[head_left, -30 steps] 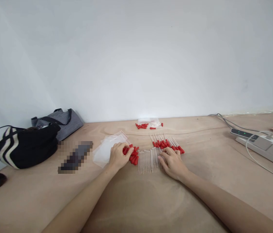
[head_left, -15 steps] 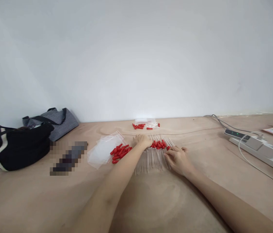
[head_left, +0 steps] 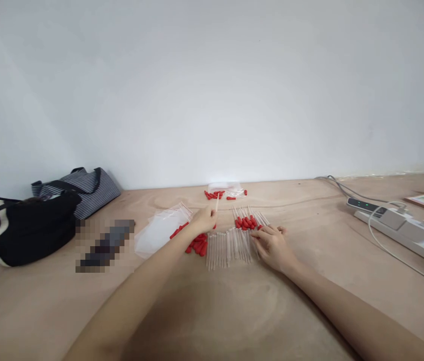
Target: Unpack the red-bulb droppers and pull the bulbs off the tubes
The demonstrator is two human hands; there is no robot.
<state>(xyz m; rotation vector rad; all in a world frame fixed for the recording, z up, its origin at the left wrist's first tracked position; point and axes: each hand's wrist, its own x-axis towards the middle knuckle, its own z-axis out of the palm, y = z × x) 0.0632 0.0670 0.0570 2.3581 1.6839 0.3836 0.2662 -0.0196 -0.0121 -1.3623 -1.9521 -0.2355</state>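
My left hand (head_left: 203, 220) is closed around one thin clear tube (head_left: 217, 204) that sticks up and away from it, above a loose pile of red caps (head_left: 195, 244). My right hand (head_left: 272, 241) lies on the wooden table (head_left: 234, 311) with its fingers pinched at the right end of a row of clear tubes (head_left: 230, 246). Just behind that row lie more tubes with red caps fitted (head_left: 247, 220).
Clear plastic bags (head_left: 161, 228) lie left of the caps. A small heap of red caps and a bag (head_left: 224, 192) sits by the wall. Two handbags (head_left: 27, 220) stand at the left. A power strip with cables (head_left: 400, 225) runs along the right side.
My left hand went from the red caps across to the capped tubes, then came back left and lifted with a single tube in it. My right hand stayed on the tube row.
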